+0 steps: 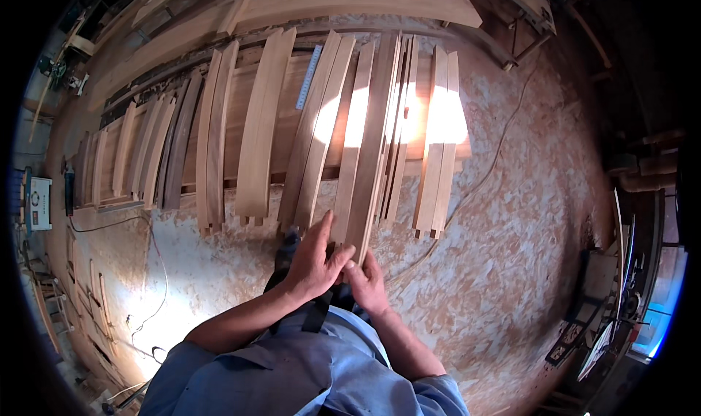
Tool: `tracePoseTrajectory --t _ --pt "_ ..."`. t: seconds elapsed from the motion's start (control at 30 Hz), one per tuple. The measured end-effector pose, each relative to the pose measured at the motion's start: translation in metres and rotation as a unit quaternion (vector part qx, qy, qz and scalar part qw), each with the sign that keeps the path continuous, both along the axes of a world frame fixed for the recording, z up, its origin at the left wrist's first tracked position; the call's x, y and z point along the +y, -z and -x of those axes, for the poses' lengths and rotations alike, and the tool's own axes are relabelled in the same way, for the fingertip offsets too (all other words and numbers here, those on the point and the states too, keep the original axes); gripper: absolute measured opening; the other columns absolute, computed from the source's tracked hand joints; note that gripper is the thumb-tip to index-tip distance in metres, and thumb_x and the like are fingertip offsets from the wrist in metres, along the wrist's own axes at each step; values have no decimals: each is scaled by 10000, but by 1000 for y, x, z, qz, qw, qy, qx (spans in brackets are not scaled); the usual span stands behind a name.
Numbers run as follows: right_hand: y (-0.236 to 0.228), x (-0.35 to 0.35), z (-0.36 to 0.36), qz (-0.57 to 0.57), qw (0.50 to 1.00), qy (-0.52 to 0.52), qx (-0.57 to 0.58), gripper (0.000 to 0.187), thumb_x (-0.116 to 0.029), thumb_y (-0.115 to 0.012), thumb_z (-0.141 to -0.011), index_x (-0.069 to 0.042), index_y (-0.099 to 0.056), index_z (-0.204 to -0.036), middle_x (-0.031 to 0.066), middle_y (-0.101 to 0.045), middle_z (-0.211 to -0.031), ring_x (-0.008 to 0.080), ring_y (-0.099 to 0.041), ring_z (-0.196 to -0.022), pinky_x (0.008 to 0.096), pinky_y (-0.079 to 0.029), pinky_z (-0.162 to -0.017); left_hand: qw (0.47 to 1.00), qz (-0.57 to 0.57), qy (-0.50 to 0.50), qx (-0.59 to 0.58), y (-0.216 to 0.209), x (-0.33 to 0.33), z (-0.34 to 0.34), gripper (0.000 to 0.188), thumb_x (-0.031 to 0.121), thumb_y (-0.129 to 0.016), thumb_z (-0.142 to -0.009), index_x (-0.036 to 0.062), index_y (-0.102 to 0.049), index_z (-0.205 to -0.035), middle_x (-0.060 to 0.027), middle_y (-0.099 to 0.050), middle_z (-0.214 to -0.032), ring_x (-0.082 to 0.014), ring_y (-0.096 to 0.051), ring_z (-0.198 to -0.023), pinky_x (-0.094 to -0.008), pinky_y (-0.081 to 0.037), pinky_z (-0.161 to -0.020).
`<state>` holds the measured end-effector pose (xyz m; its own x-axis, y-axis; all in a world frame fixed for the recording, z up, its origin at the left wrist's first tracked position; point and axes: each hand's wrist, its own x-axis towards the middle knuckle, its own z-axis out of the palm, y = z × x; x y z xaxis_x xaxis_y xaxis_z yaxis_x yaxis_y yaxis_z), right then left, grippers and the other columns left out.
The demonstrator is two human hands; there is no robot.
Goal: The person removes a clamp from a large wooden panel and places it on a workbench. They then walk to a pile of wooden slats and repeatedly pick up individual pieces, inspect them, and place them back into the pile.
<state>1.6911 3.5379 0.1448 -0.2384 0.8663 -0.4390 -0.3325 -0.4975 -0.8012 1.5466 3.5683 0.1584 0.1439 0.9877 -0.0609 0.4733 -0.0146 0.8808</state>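
Observation:
Both my hands are at the near ends of two long wooden strips that reach away from me over the workbench. My left hand (315,261) presses along the near end of the paler strip (346,190), its thumb across the end and its fingers partly hidden. My right hand (366,280) is closed on the near end of the darker strip (374,142), thumb on top. Just right of it lie several thin strips (400,175) close together. To the left is a pair of strips (318,153), and further right another pair (435,175) with tenoned ends.
More wooden pieces (264,124) lie across the wide board (299,66) to the left, some with tenons overhanging its near edge. A pale ruler (308,77) rests among them. Long planks (350,0) lie at the back. A cable (504,135) crosses the mottled floor (511,270) at right.

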Motion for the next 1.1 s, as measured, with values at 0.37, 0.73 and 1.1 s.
tracePoseTrajectory --t 0.37,0.73,1.1 --pt "32 23 -10 7 977 28 -211 398 -234 -608 -914 56 -540 -1177 169 -633 -1070 177 -606 -952 306 -487 -822 925 188 -166 -285 17 20 25 328 115 -603 -868 81 -487 -1173 -8 -560 -833 -94 -554 -661 -241 -472 -563" --pt "45 25 5 161 922 89 341 359 -341 -454 -979 -21 -557 -1103 115 -616 -960 229 -592 -786 369 -480 -697 934 218 -145 -243 35 14 25 347 70 -568 -889 38 -434 -1208 -52 -583 -897 -119 -593 -766 -268 -521 -605" --pt "27 9 -3 157 954 97 235 293 -256 -425 -1002 -19 -498 -1157 113 -616 -973 218 -612 -833 383 -514 -754 957 236 -114 -121 5 40 -7 726 237 -608 -901 -92 -224 -1422 -215 -554 -1220 -224 -571 -1078 -330 -468 -909"
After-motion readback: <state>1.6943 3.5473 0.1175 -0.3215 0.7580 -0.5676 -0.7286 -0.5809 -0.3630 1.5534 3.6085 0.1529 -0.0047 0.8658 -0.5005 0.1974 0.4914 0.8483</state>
